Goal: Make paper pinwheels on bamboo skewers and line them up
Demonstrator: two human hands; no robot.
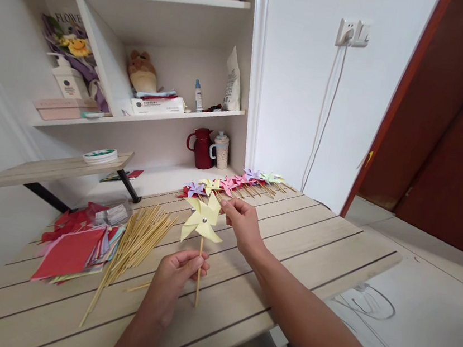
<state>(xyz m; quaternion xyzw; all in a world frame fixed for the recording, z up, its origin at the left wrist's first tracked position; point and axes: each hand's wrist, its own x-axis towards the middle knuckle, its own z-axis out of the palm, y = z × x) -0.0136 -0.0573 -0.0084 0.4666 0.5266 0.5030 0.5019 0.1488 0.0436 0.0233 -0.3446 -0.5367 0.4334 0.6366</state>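
Note:
A pale yellow paper pinwheel [210, 230] on a thin wooden stick stands upright in front of me, with a silver pin head at its centre. My left hand [179, 271] pinches the stick below the blades. Beside the upper right blade, my right hand [242, 220] has its thumb and fingertips pressed together at the paper's edge. Behind it lies a row of finished pinwheels [229, 185] in purple, yellow, pink and green. To the left are a heap of wooden sticks [143, 238] and a stack of coloured paper sheets [72, 255].
A small raised wooden shelf [50, 170] stands at the left of the slatted table [290, 248]. A dark red jug [204, 150] and a speckled cup [221, 152] stand at the back. Clear packets [112, 215] lie by the paper. Cables [371, 309] trail on the floor.

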